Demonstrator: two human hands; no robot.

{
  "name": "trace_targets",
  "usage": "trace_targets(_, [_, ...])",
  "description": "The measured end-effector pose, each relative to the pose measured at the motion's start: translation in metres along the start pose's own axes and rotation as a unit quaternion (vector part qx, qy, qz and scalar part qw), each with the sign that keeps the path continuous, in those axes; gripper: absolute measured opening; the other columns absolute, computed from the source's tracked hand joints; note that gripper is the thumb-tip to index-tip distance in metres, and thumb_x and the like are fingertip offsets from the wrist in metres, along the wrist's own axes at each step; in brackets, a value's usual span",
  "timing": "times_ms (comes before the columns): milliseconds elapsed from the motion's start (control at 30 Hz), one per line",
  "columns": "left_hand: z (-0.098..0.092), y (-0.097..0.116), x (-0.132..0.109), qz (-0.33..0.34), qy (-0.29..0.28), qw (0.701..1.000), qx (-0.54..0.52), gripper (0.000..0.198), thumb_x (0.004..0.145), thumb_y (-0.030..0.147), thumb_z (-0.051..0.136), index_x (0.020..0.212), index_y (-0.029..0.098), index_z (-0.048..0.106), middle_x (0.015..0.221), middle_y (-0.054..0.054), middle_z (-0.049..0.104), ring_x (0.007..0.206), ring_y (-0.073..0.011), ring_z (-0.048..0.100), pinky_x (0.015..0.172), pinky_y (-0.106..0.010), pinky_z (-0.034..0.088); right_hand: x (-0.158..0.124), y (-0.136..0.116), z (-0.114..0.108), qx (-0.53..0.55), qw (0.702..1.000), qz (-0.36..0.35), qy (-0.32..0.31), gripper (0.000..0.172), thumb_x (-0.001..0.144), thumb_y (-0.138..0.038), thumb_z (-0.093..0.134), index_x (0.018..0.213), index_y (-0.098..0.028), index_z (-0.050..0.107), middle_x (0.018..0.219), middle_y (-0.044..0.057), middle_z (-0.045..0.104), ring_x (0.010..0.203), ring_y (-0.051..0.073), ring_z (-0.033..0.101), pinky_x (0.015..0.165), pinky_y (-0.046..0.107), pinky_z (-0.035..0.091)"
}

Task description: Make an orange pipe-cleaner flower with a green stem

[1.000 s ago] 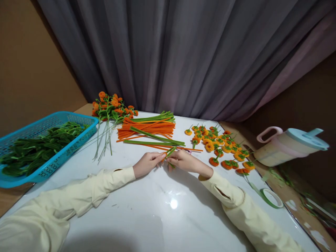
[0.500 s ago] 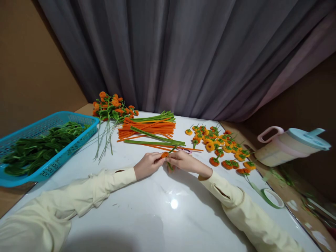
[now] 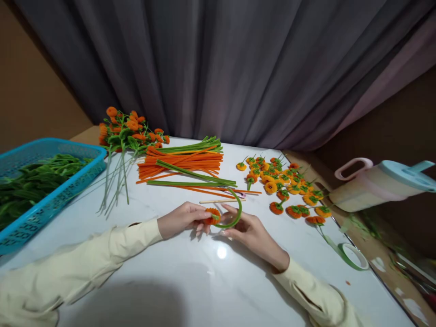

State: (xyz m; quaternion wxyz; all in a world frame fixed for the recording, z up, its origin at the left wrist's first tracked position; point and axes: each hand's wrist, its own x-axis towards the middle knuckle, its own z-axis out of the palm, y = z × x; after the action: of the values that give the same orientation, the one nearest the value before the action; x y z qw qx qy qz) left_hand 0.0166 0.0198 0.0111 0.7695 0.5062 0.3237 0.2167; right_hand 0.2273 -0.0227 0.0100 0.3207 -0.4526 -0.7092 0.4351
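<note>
A dark pleated curtain [image 3: 221, 68] fills the background at 12 o'clock, behind a white tabletop [image 3: 252, 290]; clock positions are taken about the orange flower head [image 3: 213, 211] between the hands. Between 9 and 10 o'clock, a blue perforated basket [image 3: 68, 188] contains a heap of dark green leaves [image 3: 41, 177]. At 3 o'clock, just beyond the table edge, is a pink-handled jug [image 3: 368, 188] with a blue lid; its contents cannot be made out. At 10 o'clock lies a bunch of orange flowers [image 3: 129, 127] on thin stems; at 11 o'clock, orange strips [image 3: 180, 165] are stacked before green strips [image 3: 207, 144]. At 2 o'clock, loose yellow and orange blooms [image 3: 272, 181] are spread. The right hand [image 3: 257, 236], between 3 and 4 o'clock, has thumb and fingers apart around a curved green strip [image 3: 240, 210]; whether they touch it cannot be told. The left hand [image 3: 180, 220], at 9 o'clock, pinches the orange flower head, from which the curved strip loops. A tape roll [image 3: 354, 256] lies farther out, between 3 and 4 o'clock.
</note>
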Motion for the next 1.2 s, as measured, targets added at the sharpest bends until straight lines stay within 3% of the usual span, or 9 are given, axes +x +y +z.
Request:
trace_targets(67, [0.001, 0.001, -0.001, -0.022, -0.004, 1.000, -0.021, 0.034, 0.071, 0.044, 0.064, 0.062, 0.011, 0.060, 0.054, -0.002, 0.060, 0.041, -0.0067, 0.046, 0.043, -0.021, 0.034, -0.007, 0.000, 0.007, -0.090, 0.992, -0.073, 0.050, 0.049, 0.082, -0.034, 0.061, 0.129, -0.023, 0.048, 0.109, 0.008, 0.061, 0.092, 0.019, 0.060, 0.077, 0.030, 0.051])
trace_targets(167, [0.001, 0.001, -0.001, -0.046, -0.009, 0.998, -0.045, 0.033, 0.073, 0.042, 0.063, 0.066, 0.011, 0.061, 0.054, -0.002, 0.060, 0.043, -0.0070, 0.047, 0.045, -0.021, 0.035, -0.011, -0.004, 0.010, -0.196, 0.958, -0.184, 0.103, 0.044, 0.087, -0.024, 0.055, 0.130, -0.026, 0.047, 0.121, 0.010, 0.054, 0.108, 0.021, 0.053, 0.088, 0.034, 0.047])
trace_targets(267, [0.000, -0.001, -0.002, -0.050, -0.012, 0.997, -0.063, 0.032, 0.075, 0.042, 0.062, 0.074, 0.010, 0.061, 0.056, -0.002, 0.062, 0.044, -0.0070, 0.048, 0.046, -0.021, 0.036, -0.010, -0.009, 0.011, -0.231, 0.936, -0.239, 0.118, 0.039, 0.087, -0.016, 0.052, 0.125, -0.025, 0.052, 0.119, 0.010, 0.056, 0.107, 0.021, 0.054, 0.089, 0.036, 0.047])
trace_targets(467, [0.000, -0.005, -0.001, -0.034, -0.016, 0.998, -0.056, 0.029, 0.079, 0.038, 0.060, 0.080, 0.009, 0.060, 0.063, -0.005, 0.065, 0.047, -0.0074, 0.049, 0.049, -0.021, 0.037, -0.008, -0.014, 0.015, -0.174, 0.949, -0.227, 0.135, 0.023, 0.086, -0.015, 0.052, 0.104, -0.022, 0.064, 0.103, 0.009, 0.063, 0.098, 0.020, 0.058, 0.082, 0.035, 0.050])
trace_targets(700, [0.004, -0.006, -0.001, -0.020, 0.004, 1.000, -0.012, 0.036, 0.077, 0.045, 0.059, 0.070, 0.010, 0.057, 0.062, -0.005, 0.065, 0.046, -0.0066, 0.048, 0.047, -0.020, 0.035, -0.006, -0.015, 0.016, -0.133, 0.966, -0.174, 0.133, 0.015, 0.085, -0.018, 0.055, 0.090, -0.021, 0.069, 0.096, 0.007, 0.063, 0.088, 0.018, 0.060, 0.076, 0.031, 0.052])
trace_targets(900, [0.010, -0.011, -0.001, 0.006, 0.032, 0.999, 0.025, 0.039, 0.076, 0.050, 0.058, 0.074, 0.011, 0.056, 0.059, -0.004, 0.064, 0.045, -0.0068, 0.047, 0.045, -0.021, 0.037, -0.008, -0.013, 0.021, -0.192, 0.943, -0.225, 0.152, 0.015, 0.087, -0.016, 0.052, 0.091, -0.020, 0.066, 0.081, 0.006, 0.064, 0.077, 0.018, 0.056, 0.067, 0.031, 0.050])
trace_targets(1067, [0.014, -0.012, -0.002, 0.020, 0.034, 0.997, 0.061, 0.040, 0.079, 0.051, 0.055, 0.074, 0.011, 0.055, 0.058, -0.002, 0.062, 0.046, -0.0072, 0.048, 0.044, -0.020, 0.037, -0.009, -0.012, 0.025, -0.254, 0.917, -0.242, 0.191, 0.009, 0.085, -0.015, 0.055, 0.079, -0.017, 0.061, 0.062, 0.003, 0.056, 0.061, 0.016, 0.049, 0.055, 0.029, 0.043])
trace_targets(1200, [0.015, -0.009, -0.003, 0.008, 0.024, 0.997, 0.079, 0.040, 0.079, 0.051, 0.054, 0.071, 0.012, 0.054, 0.055, -0.001, 0.061, 0.043, -0.0065, 0.047, 0.043, -0.020, 0.037, -0.009, -0.009, 0.022, -0.310, 0.872, -0.289, 0.245, 0.002, 0.083, -0.018, 0.059, 0.084, -0.019, 0.058, 0.071, 0.006, 0.060, 0.073, 0.019, 0.054, 0.063, 0.031, 0.045])
